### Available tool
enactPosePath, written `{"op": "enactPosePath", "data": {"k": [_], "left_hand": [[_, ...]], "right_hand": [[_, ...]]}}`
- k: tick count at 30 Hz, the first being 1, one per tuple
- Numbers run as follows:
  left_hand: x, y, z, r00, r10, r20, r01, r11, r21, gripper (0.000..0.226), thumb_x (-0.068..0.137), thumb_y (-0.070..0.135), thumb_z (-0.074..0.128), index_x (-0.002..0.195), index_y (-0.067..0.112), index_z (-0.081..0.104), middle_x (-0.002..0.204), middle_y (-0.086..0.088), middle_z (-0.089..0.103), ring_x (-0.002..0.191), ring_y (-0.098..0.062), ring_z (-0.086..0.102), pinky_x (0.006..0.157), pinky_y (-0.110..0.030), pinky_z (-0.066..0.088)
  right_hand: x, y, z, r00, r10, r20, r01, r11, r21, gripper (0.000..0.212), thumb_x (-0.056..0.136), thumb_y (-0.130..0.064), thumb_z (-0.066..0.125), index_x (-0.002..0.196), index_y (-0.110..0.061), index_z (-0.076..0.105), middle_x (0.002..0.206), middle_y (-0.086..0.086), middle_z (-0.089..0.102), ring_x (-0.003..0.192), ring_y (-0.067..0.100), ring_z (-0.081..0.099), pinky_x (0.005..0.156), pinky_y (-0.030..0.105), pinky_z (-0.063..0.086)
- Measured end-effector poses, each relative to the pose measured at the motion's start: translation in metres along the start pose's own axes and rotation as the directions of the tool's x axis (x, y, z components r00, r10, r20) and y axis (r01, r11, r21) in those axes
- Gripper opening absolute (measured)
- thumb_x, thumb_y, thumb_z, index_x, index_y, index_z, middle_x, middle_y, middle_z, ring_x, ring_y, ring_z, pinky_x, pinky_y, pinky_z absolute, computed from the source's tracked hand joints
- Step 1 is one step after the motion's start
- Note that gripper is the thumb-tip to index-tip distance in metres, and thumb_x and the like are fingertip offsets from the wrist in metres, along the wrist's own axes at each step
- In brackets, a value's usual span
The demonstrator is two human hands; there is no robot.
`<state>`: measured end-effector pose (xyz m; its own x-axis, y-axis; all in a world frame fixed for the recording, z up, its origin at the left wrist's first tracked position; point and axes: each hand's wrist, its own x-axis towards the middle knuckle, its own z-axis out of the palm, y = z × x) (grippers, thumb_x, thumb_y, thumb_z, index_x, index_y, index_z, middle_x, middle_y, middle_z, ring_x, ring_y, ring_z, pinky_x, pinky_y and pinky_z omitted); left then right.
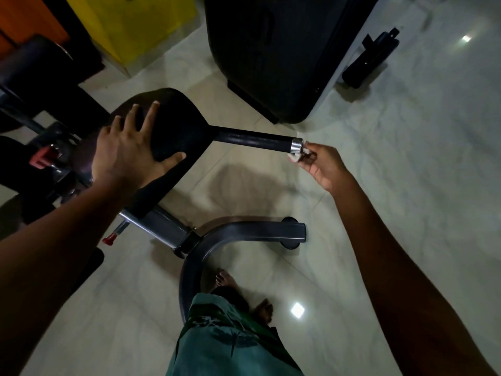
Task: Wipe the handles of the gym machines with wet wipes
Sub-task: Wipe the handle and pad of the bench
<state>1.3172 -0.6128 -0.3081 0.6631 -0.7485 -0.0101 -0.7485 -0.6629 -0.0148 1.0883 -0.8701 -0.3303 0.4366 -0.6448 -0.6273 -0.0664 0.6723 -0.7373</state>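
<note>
The handle [252, 138] runs from nine to three o'clock, its chrome cap [296, 146] touching the wet wipe [296, 156] pinched in the right hand [324, 165] fingers. The left hand [127, 150] rests flat, fingers spread, on the black pad [179, 126], farther from the cap.

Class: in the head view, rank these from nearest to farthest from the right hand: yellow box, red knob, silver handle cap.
From the right hand:
1. Silver handle cap, right by the fingers.
2. Red knob, lower left, under the seat.
3. Yellow box, top left.
</note>
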Motion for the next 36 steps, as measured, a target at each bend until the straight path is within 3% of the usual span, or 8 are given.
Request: {"op": "enactPosePath", "data": {"k": [9,13,15,17,19,21,29,36], "left_hand": [[0.0,0.0,0.002,1.0,0.014,-0.024,-0.014,1.0,0.002,0.099,0.075,0.081,0.038,0.15,0.026,0.004,0.152,-0.021,0.025,0.132,-0.046,0.032,0.105,-0.055,0.033],[0.0,-0.002,0.003,1.0,0.015,-0.019,-0.015,1.0,0.003,0.099,0.075,0.08,0.038,0.15,0.027,0.003,0.152,-0.02,0.024,0.132,-0.046,0.032,0.106,-0.054,0.032],[-0.001,-0.001,0.003,1.0,0.015,-0.018,-0.015,1.0,-0.006,0.099,0.075,0.079,0.039,0.15,0.027,0.004,0.152,-0.02,0.024,0.133,-0.046,0.031,0.106,-0.054,0.032],[-0.001,0.0,0.001,1.0,0.012,-0.018,-0.012,1.0,-0.009,0.099,0.074,0.079,0.039,0.151,0.026,0.005,0.152,-0.021,0.024,0.132,-0.047,0.031,0.106,-0.054,0.032],[-0.001,0.001,-0.001,1.0,0.01,-0.016,-0.01,1.0,-0.006,0.1,0.074,0.08,0.037,0.151,0.026,0.005,0.152,-0.022,0.024,0.133,-0.047,0.031,0.106,-0.054,0.031],[0.0,0.002,-0.001,1.0,0.011,-0.015,-0.011,1.0,-0.003,0.1,0.073,0.08,0.036,0.151,0.025,0.004,0.152,-0.022,0.023,0.133,-0.047,0.031,0.106,-0.054,0.031],[-0.001,0.002,-0.001,1.0,0.009,-0.006,-0.009,1.0,0.018,0.101,0.074,0.081,0.034,0.151,0.025,0.002,0.153,-0.021,0.02,0.134,-0.046,0.03,0.106,-0.052,0.031],[-0.003,0.005,-0.004,1.0,-0.012,0.003,0.012,0.999,0.043,0.101,0.075,0.081,0.033,0.151,0.024,0.002,0.154,-0.019,0.02,0.135,-0.044,0.029,0.106,-0.05,0.031]], "right_hand": [[-0.03,-0.009,0.011,0.989,0.148,-0.001,-0.139,0.933,0.333,0.016,0.093,0.011,0.041,0.107,0.015,0.047,0.106,0.034,0.054,0.088,0.039,0.064,0.066,0.035,0.059],[-0.04,-0.009,0.016,0.971,-0.193,-0.142,0.201,0.978,0.045,0.006,0.087,0.01,0.054,0.088,0.009,0.06,0.084,0.015,0.066,0.074,0.021,0.069,0.072,0.031,0.059],[-0.036,-0.012,0.015,0.79,-0.596,-0.144,0.476,0.745,-0.467,0.017,0.086,0.001,0.061,0.102,0.005,0.065,0.091,0.003,0.068,0.082,0.01,0.067,0.079,0.023,0.056],[-0.03,-0.01,0.012,0.567,-0.806,0.168,0.631,0.294,-0.718,0.025,0.086,-0.001,0.062,0.111,0.001,0.065,0.105,0.004,0.068,0.094,0.009,0.064,0.084,0.014,0.05],[-0.019,0.004,0.005,0.475,-0.711,0.518,0.692,-0.062,-0.719,0.024,0.085,-0.001,0.059,0.108,0.002,0.066,0.109,0.014,0.068,0.102,0.02,0.064,0.092,0.025,0.05],[-0.01,0.02,-0.006,0.475,-0.571,0.67,0.668,-0.262,-0.696,0.026,0.085,-0.006,0.056,0.107,0.002,0.067,0.115,0.018,0.065,0.112,0.031,0.059,0.096,0.04,0.048],[0.007,0.022,0.005,0.256,-0.424,0.869,0.642,-0.598,-0.48,0.036,0.069,0.01,0.061,0.104,0.003,0.068,0.106,0.019,0.068,0.099,0.033,0.066,0.09,0.048,0.047],[0.01,0.006,-0.024,0.141,-0.36,0.922,0.669,-0.652,-0.357,0.033,0.075,0.012,0.063,0.107,0.003,0.068,0.112,0.018,0.067,0.104,0.03,0.064,0.094,0.044,0.049]]}}
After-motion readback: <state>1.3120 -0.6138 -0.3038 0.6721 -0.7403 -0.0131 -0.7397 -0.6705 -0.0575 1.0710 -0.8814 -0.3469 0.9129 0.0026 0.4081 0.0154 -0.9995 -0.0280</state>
